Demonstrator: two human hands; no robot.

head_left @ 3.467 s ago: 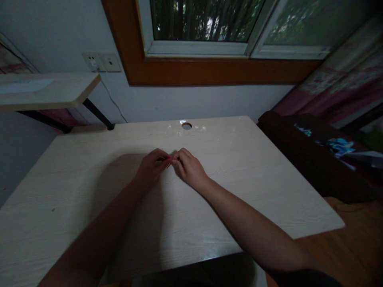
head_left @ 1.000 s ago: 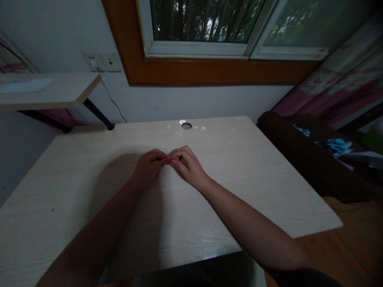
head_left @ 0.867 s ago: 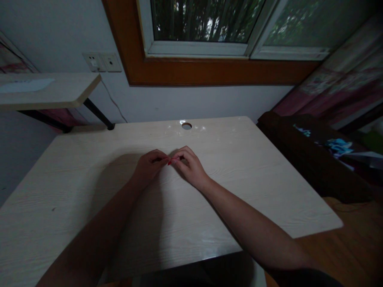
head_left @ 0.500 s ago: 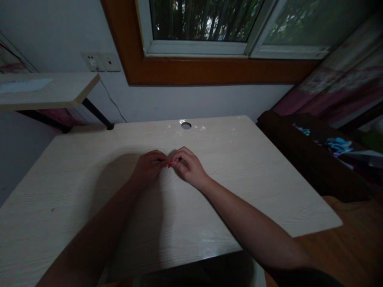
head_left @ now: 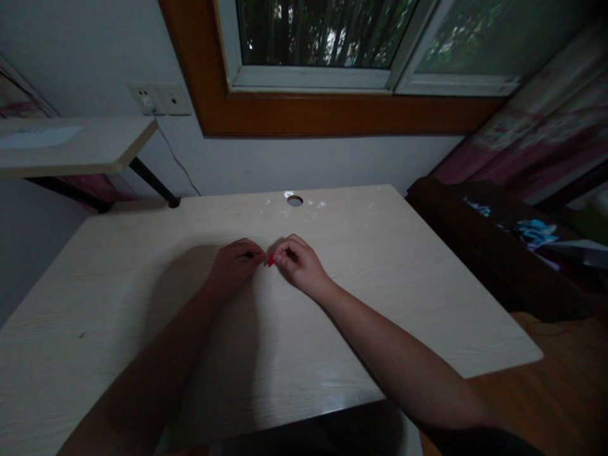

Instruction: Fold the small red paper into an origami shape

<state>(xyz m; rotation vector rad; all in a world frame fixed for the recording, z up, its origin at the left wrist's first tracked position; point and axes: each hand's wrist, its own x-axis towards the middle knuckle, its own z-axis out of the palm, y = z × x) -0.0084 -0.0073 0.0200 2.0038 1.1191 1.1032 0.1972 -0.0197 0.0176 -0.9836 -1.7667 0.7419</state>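
Observation:
My left hand (head_left: 235, 266) and my right hand (head_left: 299, 266) meet over the middle of a pale wooden desk (head_left: 142, 304), fingertips almost touching. Between them shows a small red thing (head_left: 270, 259), only a sliver of it; I cannot make out what it is. Both hands have their fingers curled into a pinch on it. Both forearms stretch across the desk from the near edge.
A round cable hole (head_left: 294, 200) sits near the desk's far edge. A shelf on black brackets (head_left: 71, 142) juts out at the upper left, below wall sockets (head_left: 159, 100). A dark piece of furniture (head_left: 479, 240) stands close on the right, under a window (head_left: 327, 38).
The hands stay together in the same spot. The fingers have shifted slightly on the red thing, and less of it shows now.

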